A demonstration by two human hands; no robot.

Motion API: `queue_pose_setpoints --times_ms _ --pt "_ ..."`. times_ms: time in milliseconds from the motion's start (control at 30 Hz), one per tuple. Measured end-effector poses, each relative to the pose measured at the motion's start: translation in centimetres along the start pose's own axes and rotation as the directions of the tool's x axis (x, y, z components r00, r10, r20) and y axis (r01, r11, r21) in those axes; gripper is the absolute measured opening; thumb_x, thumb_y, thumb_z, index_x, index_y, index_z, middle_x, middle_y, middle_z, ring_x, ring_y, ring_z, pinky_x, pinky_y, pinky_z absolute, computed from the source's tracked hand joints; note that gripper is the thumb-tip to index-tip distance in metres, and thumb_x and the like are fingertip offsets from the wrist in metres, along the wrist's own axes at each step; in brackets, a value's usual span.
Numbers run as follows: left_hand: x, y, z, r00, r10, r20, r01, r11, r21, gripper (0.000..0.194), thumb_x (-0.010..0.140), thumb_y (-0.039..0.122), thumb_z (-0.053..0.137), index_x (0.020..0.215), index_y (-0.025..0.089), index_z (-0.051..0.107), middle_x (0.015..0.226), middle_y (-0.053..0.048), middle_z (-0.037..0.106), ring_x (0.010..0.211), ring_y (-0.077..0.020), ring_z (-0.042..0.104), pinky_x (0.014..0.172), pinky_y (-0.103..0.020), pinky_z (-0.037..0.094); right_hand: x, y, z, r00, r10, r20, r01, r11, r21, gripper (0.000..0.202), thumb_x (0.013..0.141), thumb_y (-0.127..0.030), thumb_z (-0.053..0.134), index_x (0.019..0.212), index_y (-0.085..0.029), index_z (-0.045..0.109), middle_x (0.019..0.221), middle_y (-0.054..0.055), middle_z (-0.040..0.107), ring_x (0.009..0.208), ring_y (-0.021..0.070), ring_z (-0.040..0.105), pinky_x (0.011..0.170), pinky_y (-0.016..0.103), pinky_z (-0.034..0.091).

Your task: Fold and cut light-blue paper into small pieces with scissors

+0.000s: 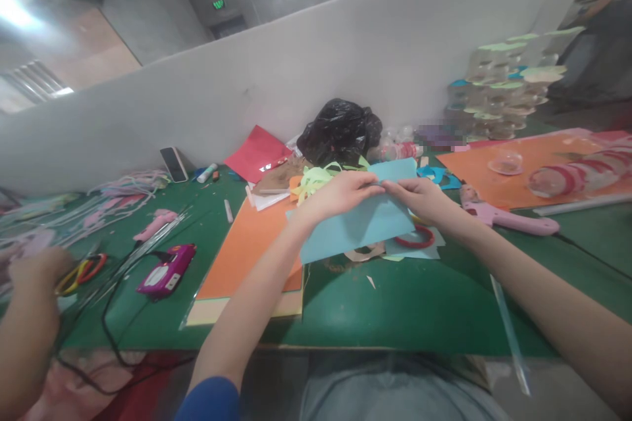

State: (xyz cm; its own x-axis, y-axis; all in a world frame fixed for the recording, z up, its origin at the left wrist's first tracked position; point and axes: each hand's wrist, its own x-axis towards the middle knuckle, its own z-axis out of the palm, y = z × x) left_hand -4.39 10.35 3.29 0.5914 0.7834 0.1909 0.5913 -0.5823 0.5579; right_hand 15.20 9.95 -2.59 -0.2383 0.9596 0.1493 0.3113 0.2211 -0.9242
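A light blue sheet of paper [340, 233] is raised a little above the green table, between my two hands. My left hand [343, 192] pinches it near its middle, fingertips pressed together. From the other side my right hand [417, 197] pinches the paper at almost the same spot, so the two sets of fingertips nearly meet. Behind my fingers another stretch of blue paper stands up; whether it is the same folded sheet I cannot tell. Partly under the sheet lie scissors with a red handle [419, 237] and paper scraps [365, 252].
Orange sheets [247, 243] lie to the left, a pink glue gun [513, 218] to the right. A black plastic bag [340, 131] sits by the white partition. At far left, a co-worker's hand [37, 270] is near scissors [81, 273]. A striped bottle [582, 168] lies at right.
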Motion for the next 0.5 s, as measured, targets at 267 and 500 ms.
queue_pose_setpoints --times_ms 267,500 --pt "-0.3 -0.2 -2.5 0.976 -0.143 -0.167 0.12 0.983 -0.141 0.026 0.089 0.038 0.055 0.073 0.018 0.06 0.066 0.002 0.051 0.064 -0.0122 0.044 0.063 -0.026 0.034 -0.6 -0.7 0.1 0.998 -0.009 0.068 0.008 1.0 0.019 0.051 0.08 -0.069 0.061 0.072 -0.019 0.067 0.074 0.002 0.068 0.068 0.0167 0.059 0.064 0.027 0.045" --pt "-0.8 -0.8 -3.1 0.952 -0.205 -0.228 0.159 0.966 -0.206 0.027 0.087 0.038 0.059 0.069 0.019 0.057 0.062 0.001 0.047 0.063 -0.0126 0.042 0.06 -0.026 0.032 -0.3 -1.0 0.9 1.0 -0.002 -0.025 0.0 0.997 -0.08 0.048 0.082 -0.065 0.061 0.067 -0.02 0.067 0.074 0.005 0.072 0.07 0.0202 0.062 0.067 0.03 0.046"
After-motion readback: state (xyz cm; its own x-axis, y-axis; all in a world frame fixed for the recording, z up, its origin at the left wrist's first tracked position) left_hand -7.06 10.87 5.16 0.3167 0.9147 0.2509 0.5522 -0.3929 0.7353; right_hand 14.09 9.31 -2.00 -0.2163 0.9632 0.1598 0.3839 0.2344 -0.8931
